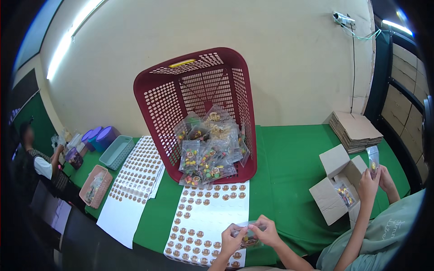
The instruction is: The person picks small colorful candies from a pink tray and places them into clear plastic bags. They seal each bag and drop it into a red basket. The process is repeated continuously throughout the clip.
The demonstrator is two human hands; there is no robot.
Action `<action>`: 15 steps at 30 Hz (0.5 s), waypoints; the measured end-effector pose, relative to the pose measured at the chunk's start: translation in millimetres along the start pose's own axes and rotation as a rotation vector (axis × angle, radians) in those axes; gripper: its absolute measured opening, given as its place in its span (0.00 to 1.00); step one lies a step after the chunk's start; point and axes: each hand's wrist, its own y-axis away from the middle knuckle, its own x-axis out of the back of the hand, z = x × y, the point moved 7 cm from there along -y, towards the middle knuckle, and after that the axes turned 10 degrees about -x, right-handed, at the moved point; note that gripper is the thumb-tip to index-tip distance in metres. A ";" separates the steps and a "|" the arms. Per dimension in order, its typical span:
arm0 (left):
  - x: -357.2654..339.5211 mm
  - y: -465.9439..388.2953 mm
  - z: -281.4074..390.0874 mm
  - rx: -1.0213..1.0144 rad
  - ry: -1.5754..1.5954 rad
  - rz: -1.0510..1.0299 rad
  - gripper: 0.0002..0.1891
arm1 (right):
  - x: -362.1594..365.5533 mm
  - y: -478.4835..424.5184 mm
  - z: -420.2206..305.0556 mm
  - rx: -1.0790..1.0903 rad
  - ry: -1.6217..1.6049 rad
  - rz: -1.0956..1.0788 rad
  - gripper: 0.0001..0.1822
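Between my left hand (232, 239) and my right hand (268, 231) is a clear plastic zip pouch (249, 240), pinched by the thumbs and fingers of both along its upper edge. A round brown sticker shows on its front, with dark and coloured pieces inside. Under and beside my hands lies a white sticker sheet (217, 212), partly stripped of its round brown labels. Beyond it a dark red perforated plastic basket (251, 142) leans with its mouth toward me. Several clear pouches of colourful sweets (212, 159) are heaped in it, and some hold pale pieces.
At right, a co-worker's hands (373, 179) hold a small pouch over an open cardboard box (322, 200). Flattened cartons (356, 127) are stacked behind. Leftward lie more sticker sheets (135, 169), a pink basket (107, 179) and a teal basket (127, 149). Another person (44, 166) stands far left.
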 end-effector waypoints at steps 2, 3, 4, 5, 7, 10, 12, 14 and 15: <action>1.3 -2.0 14.4 -0.059 0.037 0.025 0.10 | -0.1 1.0 -10.0 -0.104 -0.041 -0.037 0.08; 0.9 -4.1 18.1 -0.041 0.061 0.026 0.10 | 1.5 2.7 -14.2 -0.156 -0.055 -0.046 0.08; 2.2 -5.5 21.2 -0.023 0.085 0.027 0.10 | 1.0 0.9 -12.6 -0.129 -0.023 -0.093 0.08; 2.6 -5.9 22.9 -0.005 0.108 0.028 0.10 | 2.0 -3.6 -7.3 -0.102 0.008 -0.139 0.09; 9.4 -7.8 28.1 -0.078 0.062 0.074 0.08 | -1.6 -4.1 -8.2 -0.061 -0.028 -0.202 0.09; 19.8 -9.2 42.6 -0.111 -0.094 0.027 0.08 | -9.0 -5.1 -19.2 0.021 -0.193 -0.232 0.08; 16.9 -10.9 41.0 -0.112 0.056 -0.012 0.10 | -9.8 -9.4 -16.6 -0.098 -0.318 -0.179 0.08; 14.4 -7.2 37.0 -0.072 0.052 -0.159 0.12 | -7.4 -15.2 -12.3 -0.148 -0.371 -0.136 0.10; 16.2 -5.0 31.1 -0.051 0.041 -0.159 0.13 | -8.9 -16.1 -12.4 -0.163 -0.377 -0.134 0.10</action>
